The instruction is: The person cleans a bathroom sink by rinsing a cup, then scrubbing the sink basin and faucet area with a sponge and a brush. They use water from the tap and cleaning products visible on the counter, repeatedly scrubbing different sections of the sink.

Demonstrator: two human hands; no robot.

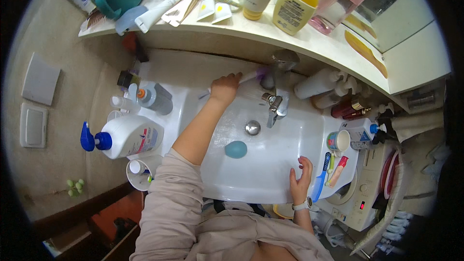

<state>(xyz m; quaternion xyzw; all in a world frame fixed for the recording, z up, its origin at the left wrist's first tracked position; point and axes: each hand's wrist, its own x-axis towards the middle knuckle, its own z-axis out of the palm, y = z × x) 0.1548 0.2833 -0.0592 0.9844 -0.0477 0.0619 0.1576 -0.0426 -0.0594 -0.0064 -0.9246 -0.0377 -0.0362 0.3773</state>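
Note:
My left hand [225, 87] grips a brush [250, 76] with a pale handle and a purple head, reaching across the back of the white washbasin [275, 174]. The purple head is blurred and lies close to the base of the chrome faucet [279, 105]. Low over the basin's right front side, my right hand [301, 179] is apart from the loose items on the rim, its fingers spread and nothing visible in them. A teal egg-shaped object [236, 149] rests on the basin floor, just in front of the round metal drain stopper [253, 128].
A white pump bottle with a blue top [134, 137] and a grey dispenser [156, 98] crowd the left rim. On the right rim lie a blue comb [320, 181], a toothpaste tube [338, 172] and a cup [339, 141]. A shelf [253, 29] holding toiletries overhangs the back.

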